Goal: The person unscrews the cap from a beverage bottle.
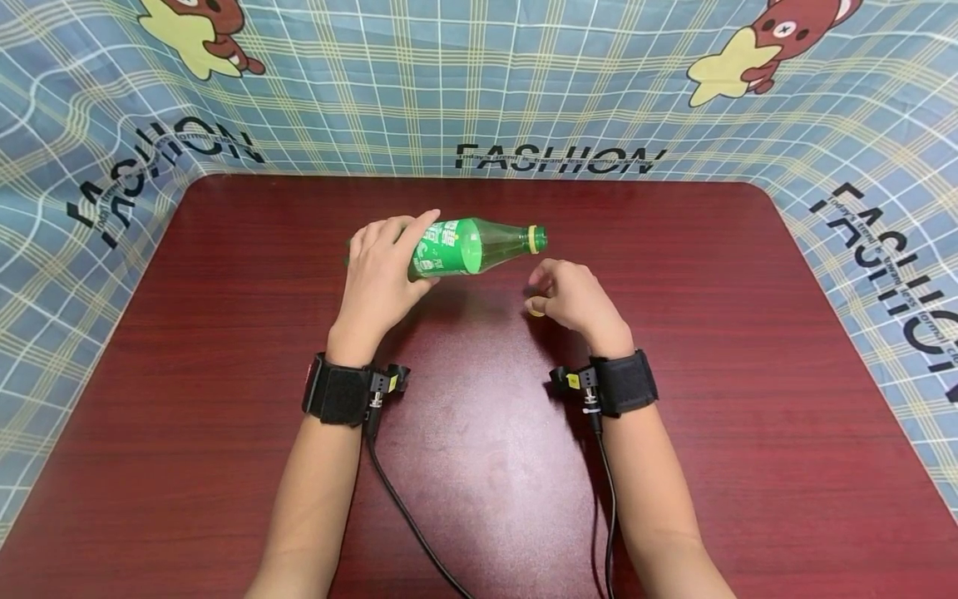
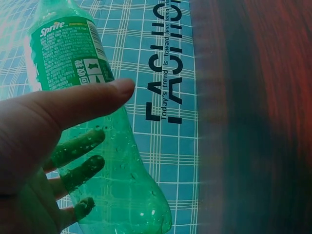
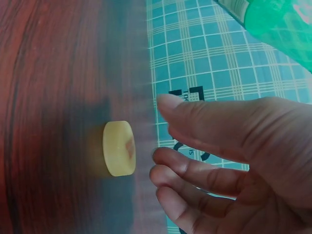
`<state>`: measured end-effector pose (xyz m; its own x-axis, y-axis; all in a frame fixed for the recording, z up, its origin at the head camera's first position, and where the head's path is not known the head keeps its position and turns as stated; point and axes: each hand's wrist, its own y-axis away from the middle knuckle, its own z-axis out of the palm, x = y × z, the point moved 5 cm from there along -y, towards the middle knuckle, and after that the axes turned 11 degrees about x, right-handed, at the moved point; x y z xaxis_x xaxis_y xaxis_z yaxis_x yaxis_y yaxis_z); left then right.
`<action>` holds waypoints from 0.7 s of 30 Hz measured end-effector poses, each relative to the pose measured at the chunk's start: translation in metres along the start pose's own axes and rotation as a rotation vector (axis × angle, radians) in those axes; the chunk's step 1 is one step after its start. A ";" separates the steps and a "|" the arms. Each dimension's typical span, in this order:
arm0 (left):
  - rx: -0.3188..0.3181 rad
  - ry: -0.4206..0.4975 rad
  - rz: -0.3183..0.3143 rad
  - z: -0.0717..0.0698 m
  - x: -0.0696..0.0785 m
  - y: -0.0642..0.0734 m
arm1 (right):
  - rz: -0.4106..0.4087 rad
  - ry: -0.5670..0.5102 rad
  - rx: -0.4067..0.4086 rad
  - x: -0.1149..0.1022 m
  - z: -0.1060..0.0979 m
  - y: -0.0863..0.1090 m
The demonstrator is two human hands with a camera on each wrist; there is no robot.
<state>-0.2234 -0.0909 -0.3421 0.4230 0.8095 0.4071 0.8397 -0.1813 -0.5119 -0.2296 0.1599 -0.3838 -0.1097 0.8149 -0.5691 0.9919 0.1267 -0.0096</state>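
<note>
My left hand (image 1: 377, 270) grips a green Sprite bottle (image 1: 452, 247) around its body. The bottle lies nearly level in the air, its uncapped neck pointing right. Through the clear green plastic in the left wrist view, fingers (image 2: 80, 146) show behind the bottle, with the thumb across the front near the label. Just below the bottle mouth, my right hand (image 1: 580, 304) hovers with loosely bent fingers and nothing between them. A yellow bottle cap (image 3: 118, 148) rests on the table, close beyond the right fingertips and apart from them. In the head view, the fingers partly cover it.
Both hands work over a dark red wood-grain table (image 1: 748, 416). A blue checked cloth (image 1: 561, 91) with bears and lettering stands around the back and sides. Each wrist wears a black strap with a camera, and cables (image 1: 415, 524) trail toward the front edge.
</note>
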 end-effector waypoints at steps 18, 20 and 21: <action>0.008 0.071 -0.069 0.011 -0.006 -0.002 | -0.019 -0.032 0.053 -0.004 -0.007 0.000; 0.016 0.105 -0.091 0.013 -0.007 -0.002 | -0.022 -0.035 0.059 -0.004 -0.008 0.000; 0.019 0.122 -0.102 0.014 -0.007 -0.003 | -0.023 -0.036 0.060 -0.004 -0.009 0.000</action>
<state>-0.2335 -0.0885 -0.3544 0.3753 0.7491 0.5459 0.8741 -0.0901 -0.4774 -0.2299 0.1612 -0.3743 -0.1315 0.7909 -0.5976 0.9913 0.1103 -0.0721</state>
